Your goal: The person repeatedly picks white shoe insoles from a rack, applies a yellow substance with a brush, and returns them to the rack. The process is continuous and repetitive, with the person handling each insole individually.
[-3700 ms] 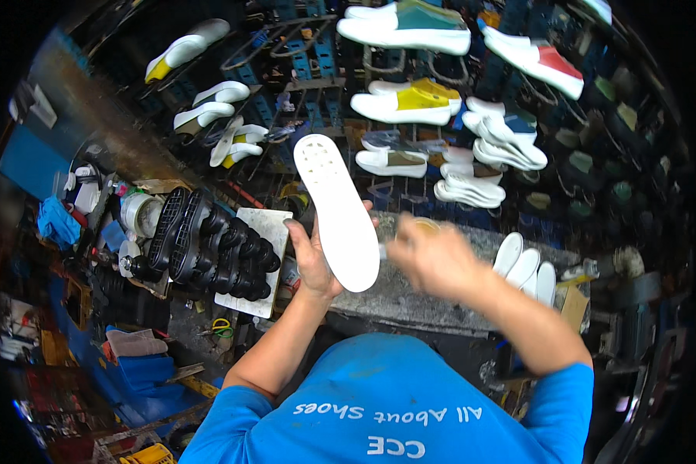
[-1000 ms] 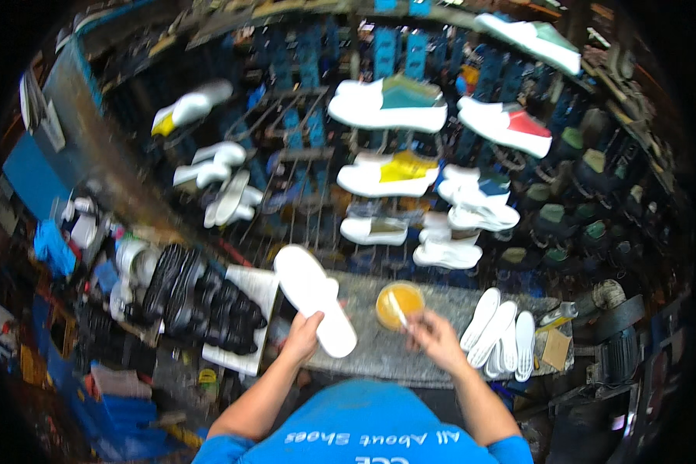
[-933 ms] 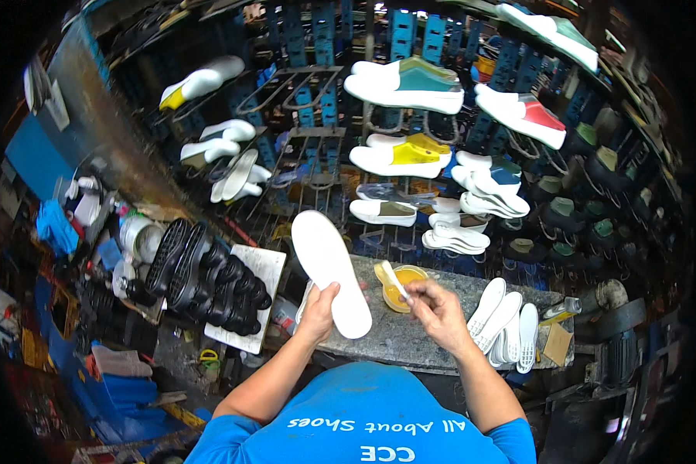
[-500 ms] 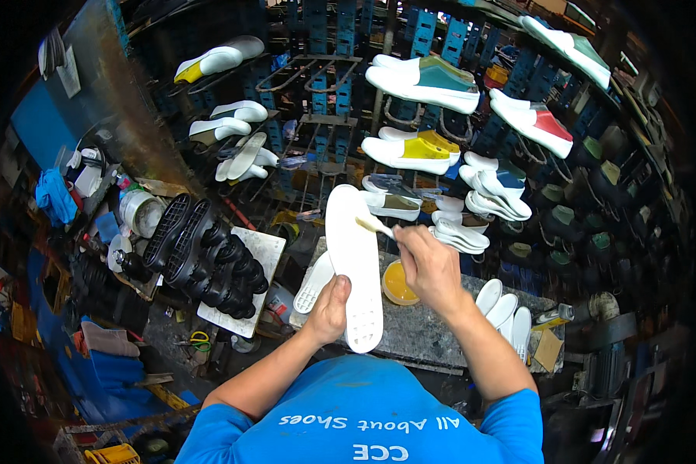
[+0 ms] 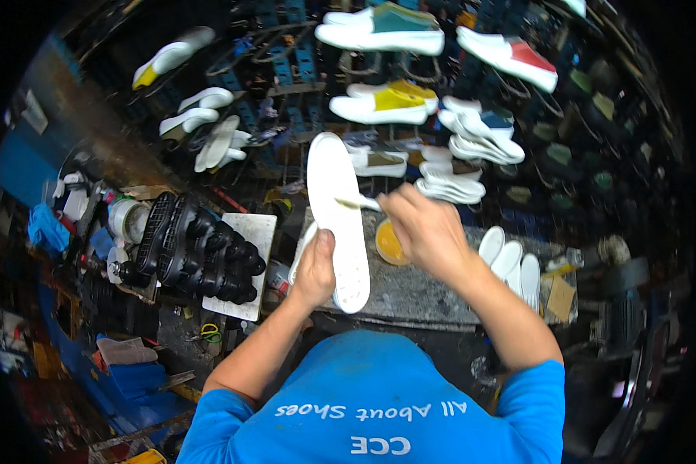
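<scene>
My left hand (image 5: pixel 315 271) grips a long white shoe sole (image 5: pixel 334 174) along its left edge, the thumb lying over its face. The sole is held up, nearly upright in the picture, over the worktable. In my right hand (image 5: pixel 425 228) is a brush (image 5: pixel 370 203) with a white handle, pinched in the fingers. Its pale bristle tip rests against the sole, a little above the middle. Beside my right hand, partly hidden by it, stands a round tub of yellow-orange liquid (image 5: pixel 390 241). Another white sole (image 5: pixel 297 257) shows behind my left hand.
Several white soles (image 5: pixel 510 259) stand at the table's right, near a tan piece of board (image 5: pixel 561 298). Black soles (image 5: pixel 179 240) fill a white board on the left. Racks ahead carry white-soled shoes (image 5: pixel 379 39). Scissors with yellow-green handles (image 5: pixel 210 332) lie at lower left.
The brush tip has moved down the sole, from near its top toward the middle. My whole view has shifted, so the racks and table sit higher in the picture.
</scene>
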